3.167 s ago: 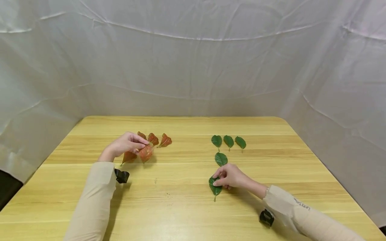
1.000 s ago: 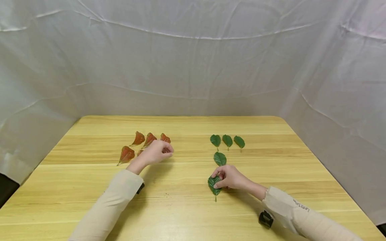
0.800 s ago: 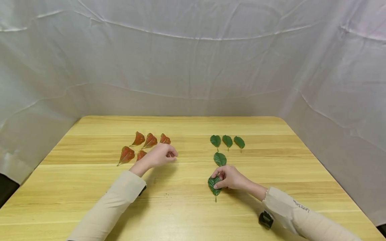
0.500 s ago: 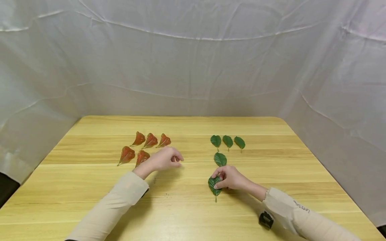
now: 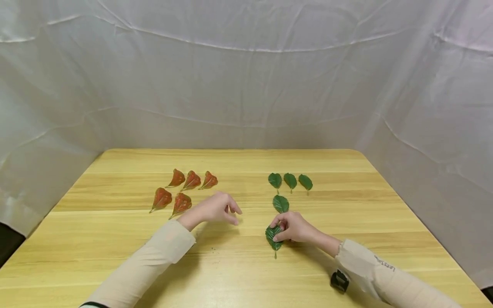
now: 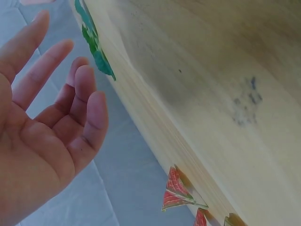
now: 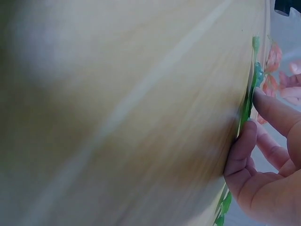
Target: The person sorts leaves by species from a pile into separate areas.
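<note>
My right hand [image 5: 297, 227] holds a dark green leaf [image 5: 271, 234] low over the table, thumb and index finger on its blade; the stalk points toward me. In the right wrist view, the thumb and fingertips of that hand [image 7: 273, 183] are on the green leaf [image 7: 247, 107], seen nearly edge-on. My left hand [image 5: 214, 208] hovers above the table with nothing in its fingers, to the right of a near-row red leaf [image 5: 182, 202]. From the left wrist, the left hand [image 6: 51, 127] shows an empty palm with relaxed fingers.
Three green leaves lie in a row at the back right, the middle one [image 5: 290, 180] among them. Another green leaf [image 5: 280, 203] lies just beyond the right hand. More red leaves, one of them [image 5: 191, 179] in the back row, lie on the wooden table [image 5: 239, 273].
My left hand put down a red leaf in the near row, then moved right and toward me, empty, its fingers spreading. The right hand has stayed on the green leaf.
</note>
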The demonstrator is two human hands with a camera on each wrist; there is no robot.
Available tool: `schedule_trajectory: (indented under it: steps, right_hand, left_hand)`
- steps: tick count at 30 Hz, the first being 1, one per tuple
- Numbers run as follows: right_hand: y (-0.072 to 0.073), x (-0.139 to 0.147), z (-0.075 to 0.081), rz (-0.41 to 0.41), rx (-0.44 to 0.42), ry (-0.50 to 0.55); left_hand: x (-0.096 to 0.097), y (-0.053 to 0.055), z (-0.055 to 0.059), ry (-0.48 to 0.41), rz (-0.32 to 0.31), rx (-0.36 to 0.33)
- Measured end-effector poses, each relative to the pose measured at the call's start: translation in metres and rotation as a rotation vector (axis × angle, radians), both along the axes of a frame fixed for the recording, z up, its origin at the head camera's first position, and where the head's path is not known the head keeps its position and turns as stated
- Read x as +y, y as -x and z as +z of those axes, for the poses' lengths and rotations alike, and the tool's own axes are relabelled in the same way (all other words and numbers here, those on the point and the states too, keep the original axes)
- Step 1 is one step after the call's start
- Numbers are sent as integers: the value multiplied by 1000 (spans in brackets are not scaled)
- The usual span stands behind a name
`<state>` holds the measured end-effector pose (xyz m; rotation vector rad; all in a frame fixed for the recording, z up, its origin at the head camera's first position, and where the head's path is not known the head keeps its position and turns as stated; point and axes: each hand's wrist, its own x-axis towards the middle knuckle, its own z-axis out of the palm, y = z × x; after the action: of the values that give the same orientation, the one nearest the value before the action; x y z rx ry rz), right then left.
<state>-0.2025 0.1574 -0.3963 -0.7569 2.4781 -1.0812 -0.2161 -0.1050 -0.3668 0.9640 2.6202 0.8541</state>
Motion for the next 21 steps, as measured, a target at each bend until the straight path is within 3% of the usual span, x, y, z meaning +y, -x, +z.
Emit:
schedule_trajectory:
  steps: [8, 21]
  right_hand:
    - [0, 0, 0, 3, -1, 4]
    - [0, 0, 0, 10, 10, -4]
  left_hand:
    - [4, 1, -5, 66, -32, 19]
    - [9, 0, -13, 77, -68, 20]
